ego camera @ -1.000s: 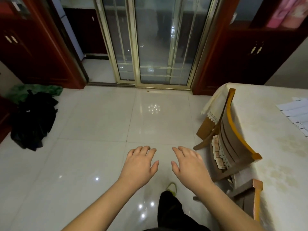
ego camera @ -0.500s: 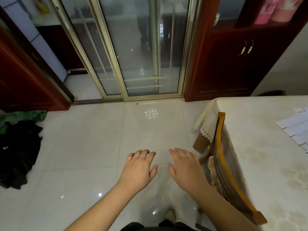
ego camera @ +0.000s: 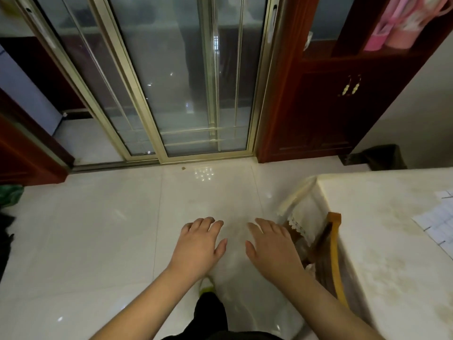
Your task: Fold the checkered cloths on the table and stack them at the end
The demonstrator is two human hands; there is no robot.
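Observation:
My left hand (ego camera: 198,244) and my right hand (ego camera: 272,244) are held out side by side above the tiled floor, palms down, fingers relaxed, holding nothing. To the right stands the table (ego camera: 382,253) under a cream tablecloth. A white checkered cloth (ego camera: 438,219) lies flat on it at the right edge of the view, only partly in frame. Both hands are left of the table and apart from the cloth.
A wooden chair (ego camera: 333,251) is pushed in at the table's near side, right beside my right hand. Glass sliding doors (ego camera: 183,82) and a dark red cabinet (ego camera: 326,106) stand ahead. Dark and green items (ego camera: 7,212) lie on the floor at far left.
The view has moved forward and turned right: the doors and table are closer, and the dark pile has slid to the left edge. Both hands keep the same open pose.

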